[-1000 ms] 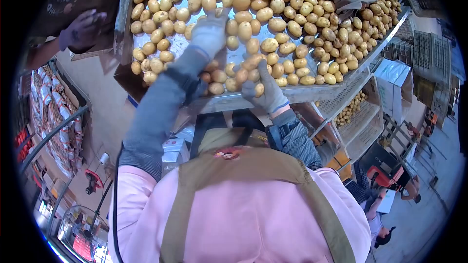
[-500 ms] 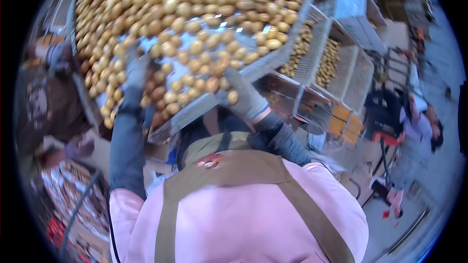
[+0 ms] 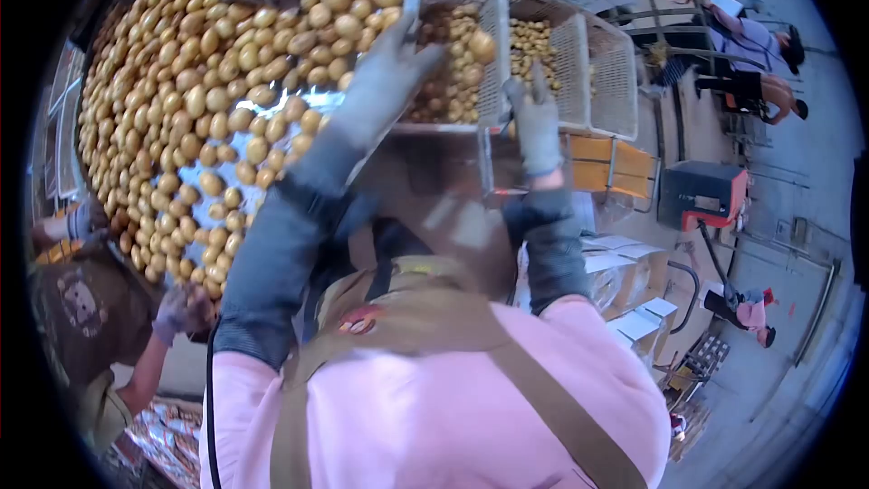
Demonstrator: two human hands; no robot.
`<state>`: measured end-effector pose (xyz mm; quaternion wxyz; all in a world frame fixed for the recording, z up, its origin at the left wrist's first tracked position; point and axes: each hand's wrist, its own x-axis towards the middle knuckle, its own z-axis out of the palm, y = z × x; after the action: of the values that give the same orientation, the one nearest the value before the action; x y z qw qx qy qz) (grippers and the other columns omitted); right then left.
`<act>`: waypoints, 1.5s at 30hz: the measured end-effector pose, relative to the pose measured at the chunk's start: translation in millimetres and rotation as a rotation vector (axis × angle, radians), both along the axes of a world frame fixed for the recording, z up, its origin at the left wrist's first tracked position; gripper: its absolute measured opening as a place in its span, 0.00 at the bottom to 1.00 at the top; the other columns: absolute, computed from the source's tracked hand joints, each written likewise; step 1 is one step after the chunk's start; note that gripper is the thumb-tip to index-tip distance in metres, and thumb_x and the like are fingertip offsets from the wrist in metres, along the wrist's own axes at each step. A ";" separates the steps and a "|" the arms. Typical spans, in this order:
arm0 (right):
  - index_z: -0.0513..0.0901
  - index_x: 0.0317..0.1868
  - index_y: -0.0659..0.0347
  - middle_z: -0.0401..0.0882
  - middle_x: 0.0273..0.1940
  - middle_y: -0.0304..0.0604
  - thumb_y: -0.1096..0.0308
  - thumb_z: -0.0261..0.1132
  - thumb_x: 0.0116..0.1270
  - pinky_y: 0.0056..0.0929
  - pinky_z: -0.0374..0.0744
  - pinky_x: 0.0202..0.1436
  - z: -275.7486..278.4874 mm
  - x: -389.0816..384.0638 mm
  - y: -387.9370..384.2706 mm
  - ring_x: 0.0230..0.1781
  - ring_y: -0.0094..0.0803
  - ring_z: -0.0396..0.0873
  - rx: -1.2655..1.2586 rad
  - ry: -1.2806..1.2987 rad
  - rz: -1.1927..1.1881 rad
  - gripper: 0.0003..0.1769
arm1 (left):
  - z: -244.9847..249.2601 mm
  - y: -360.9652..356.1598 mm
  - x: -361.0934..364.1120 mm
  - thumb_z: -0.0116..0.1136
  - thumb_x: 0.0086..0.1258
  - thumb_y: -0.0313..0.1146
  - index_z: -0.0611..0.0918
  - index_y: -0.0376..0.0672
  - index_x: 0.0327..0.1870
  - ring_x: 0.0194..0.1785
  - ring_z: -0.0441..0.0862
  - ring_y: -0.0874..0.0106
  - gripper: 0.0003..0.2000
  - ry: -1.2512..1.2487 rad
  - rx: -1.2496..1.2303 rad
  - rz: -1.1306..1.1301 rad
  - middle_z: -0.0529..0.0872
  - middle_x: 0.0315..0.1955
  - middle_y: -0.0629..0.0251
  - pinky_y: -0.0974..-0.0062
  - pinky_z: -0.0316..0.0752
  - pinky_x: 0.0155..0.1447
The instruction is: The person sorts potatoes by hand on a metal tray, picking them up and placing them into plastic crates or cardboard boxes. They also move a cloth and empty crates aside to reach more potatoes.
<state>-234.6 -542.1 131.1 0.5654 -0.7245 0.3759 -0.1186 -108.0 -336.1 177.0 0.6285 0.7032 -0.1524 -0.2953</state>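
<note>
Grips released on both sides: our left hand spreads open at the rim of the wire basket, and our right hand stands straight-fingered at its near corner, the potato it pinched a second ago gone. We have swung from the desk, where most potatoes lie, to the basket, already part filled.

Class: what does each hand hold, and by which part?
Left hand is spread, holding nothing; right hand is at the crate rim, grip unclear.

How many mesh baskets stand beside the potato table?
3, side by side: nearest basket, under the left hand, holds potatoes; middle basket holds potatoes too; farthest basket: contents unclear. More may be hidden.
</note>
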 end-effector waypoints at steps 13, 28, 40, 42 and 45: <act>0.76 0.46 0.50 0.75 0.29 0.27 0.44 0.61 0.76 0.12 0.70 0.20 -46.6 -56.9 -22.5 0.22 0.15 0.72 0.755 -0.050 -0.182 0.19 | -98.5 92.0 -85.3 0.55 0.79 0.40 0.72 0.40 0.71 0.70 0.72 0.52 0.24 -0.306 0.111 -0.115 0.75 0.67 0.46 0.59 0.66 0.74; 0.64 0.79 0.46 0.61 0.78 0.54 0.70 0.61 0.64 0.36 0.66 0.77 -94.9 266.6 72.3 0.73 0.49 0.68 -0.636 -0.076 0.797 0.41 | -168.0 152.6 65.1 0.56 0.68 0.29 0.78 0.48 0.63 0.54 0.85 0.61 0.20 -0.793 0.847 0.000 0.83 0.56 0.62 0.65 0.81 0.57; 0.75 0.70 0.41 0.71 0.69 0.46 0.75 0.62 0.62 0.42 0.81 0.61 -123.8 180.8 220.9 0.59 0.50 0.79 -0.831 -0.227 1.077 0.35 | -171.3 202.2 23.3 0.60 0.64 0.27 0.81 0.43 0.57 0.55 0.81 0.56 0.19 -0.738 0.570 0.373 0.82 0.49 0.54 0.62 0.77 0.60; 0.77 0.68 0.39 0.70 0.70 0.45 0.73 0.63 0.62 0.42 0.84 0.55 -116.0 165.6 267.6 0.56 0.49 0.81 -0.776 -0.122 1.232 0.32 | -186.0 233.3 1.6 0.58 0.67 0.26 0.82 0.42 0.57 0.55 0.81 0.63 0.17 -0.673 0.505 0.587 0.83 0.51 0.57 0.68 0.77 0.62; 0.79 0.65 0.39 0.68 0.73 0.43 0.70 0.62 0.63 0.39 0.85 0.49 -100.8 138.1 302.0 0.53 0.48 0.82 -0.879 -0.145 1.416 0.28 | -179.0 257.3 -25.7 0.56 0.73 0.30 0.83 0.37 0.53 0.52 0.80 0.68 0.11 -0.298 0.285 0.917 0.85 0.46 0.60 0.71 0.75 0.61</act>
<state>-96.4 -240.2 30.3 0.1949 -0.9345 -0.2862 0.0826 -133.8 -78.8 -2.0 0.5626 0.8113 0.1259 0.0969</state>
